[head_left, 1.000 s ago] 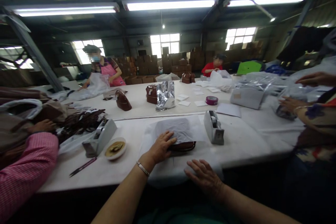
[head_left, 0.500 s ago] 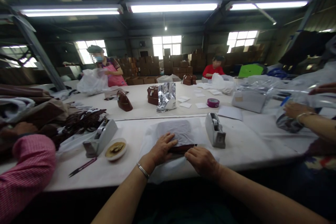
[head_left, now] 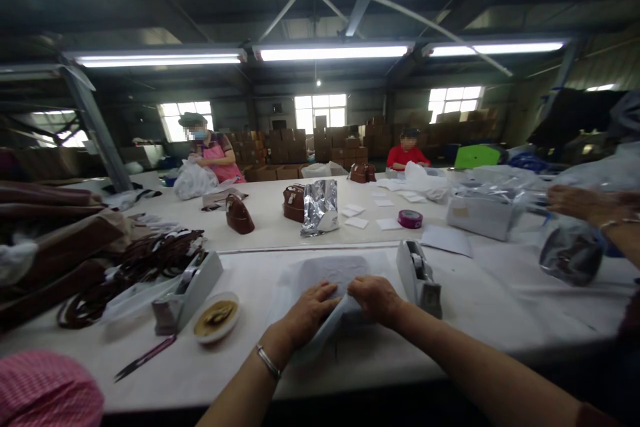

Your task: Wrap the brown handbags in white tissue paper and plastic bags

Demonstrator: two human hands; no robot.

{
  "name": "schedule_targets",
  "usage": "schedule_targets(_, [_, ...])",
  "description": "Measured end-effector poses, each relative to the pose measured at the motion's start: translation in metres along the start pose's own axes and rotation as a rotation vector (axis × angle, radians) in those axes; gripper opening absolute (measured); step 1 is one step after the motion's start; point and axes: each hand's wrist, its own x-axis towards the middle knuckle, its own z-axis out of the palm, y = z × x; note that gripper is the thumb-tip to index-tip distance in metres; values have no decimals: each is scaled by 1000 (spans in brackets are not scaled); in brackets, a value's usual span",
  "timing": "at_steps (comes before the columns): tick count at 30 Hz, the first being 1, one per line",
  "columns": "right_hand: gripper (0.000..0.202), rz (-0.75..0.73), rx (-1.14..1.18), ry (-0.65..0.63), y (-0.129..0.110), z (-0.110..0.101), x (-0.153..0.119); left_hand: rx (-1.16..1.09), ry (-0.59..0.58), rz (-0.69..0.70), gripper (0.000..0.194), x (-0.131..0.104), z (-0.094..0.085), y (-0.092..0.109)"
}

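Observation:
A thin white wrapping sheet (head_left: 333, 269) lies over a flat item in front of me; the item is hidden under it. My left hand (head_left: 311, 312) rests on the near left part of the sheet, fingers stretched out, a metal bangle on its wrist. My right hand (head_left: 376, 297) pinches the sheet's near edge, which is drawn up in a fold toward my left fingers. Close to my right hand stands a grey tape dispenser (head_left: 419, 279). Another tape dispenser (head_left: 187, 295) is on the left, beside a white dish (head_left: 217, 317) with a yellow-brown substance.
Thread snips (head_left: 145, 358) lie front left, near a pink checked sleeve (head_left: 50, 390) of a co-worker. Brown straps (head_left: 150, 260) heap behind. Across the table are brown bags (head_left: 239, 215), a silver foil pouch (head_left: 320, 208) and purple tape (head_left: 410, 218). A co-worker's hands (head_left: 590, 205) are at right.
My right hand has lifted the sheet's near edge and folded it away from me, covering the brown strip that showed. My view has tilted up. The co-worker's left-side sleeve has drawn back.

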Motion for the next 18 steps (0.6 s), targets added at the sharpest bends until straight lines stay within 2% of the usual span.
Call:
schedule_targets(6, [23, 123, 107, -46, 9, 11, 21, -200, -3, -13, 37, 3, -15, -6])
schedule_targets(9, [19, 164, 148, -68, 12, 14, 26, -308, 71, -79, 36, 0, -29, -11])
schedule_targets(12, [17, 197, 169, -90, 13, 16, 28, -229, 175, -168, 40, -13, -36, -6])
schedule_targets(15, [18, 221, 185, -115, 14, 18, 31, 29, 331, -224, 64, -29, -20, 11])
schedule_targets(18, [18, 237, 194, -141, 14, 19, 34, 213, 508, -266, 81, -42, 18, 29])
